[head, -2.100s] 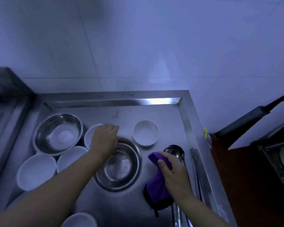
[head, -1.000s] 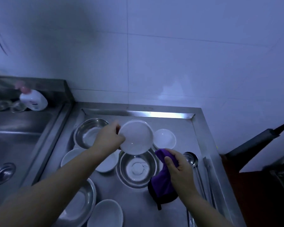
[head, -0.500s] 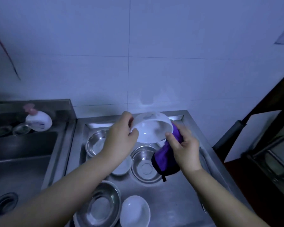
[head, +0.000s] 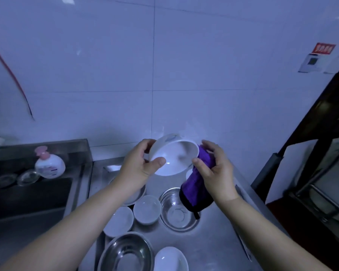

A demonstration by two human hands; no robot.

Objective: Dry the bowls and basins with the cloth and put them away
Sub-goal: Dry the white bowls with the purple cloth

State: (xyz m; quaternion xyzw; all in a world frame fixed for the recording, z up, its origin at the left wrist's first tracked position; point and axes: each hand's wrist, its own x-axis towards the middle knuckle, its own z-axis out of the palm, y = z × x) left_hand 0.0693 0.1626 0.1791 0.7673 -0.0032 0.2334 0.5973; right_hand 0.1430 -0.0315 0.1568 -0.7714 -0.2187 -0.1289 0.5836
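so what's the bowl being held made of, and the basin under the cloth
The bowl looks like glazed white ceramic, possibly melamine: smooth, opaque, with a glossy highlight. The basin looks like stainless steel: grey, mirror-like reflections, thin rolled rim.

Held bowl, centre of frame: white, with a faint bluish mark on its outer wall near the top. Cloth, right of the bowl: purple, with black edging and a black loop at its lower end. Bowls on the surface, lower centre: white; basins: bare silver metal. Surface: silver-grey steel. Pump bottle, left: white body, pink top, pink label print. Wall tiles: white, tinted blue. Notice, upper right: white with a red header.
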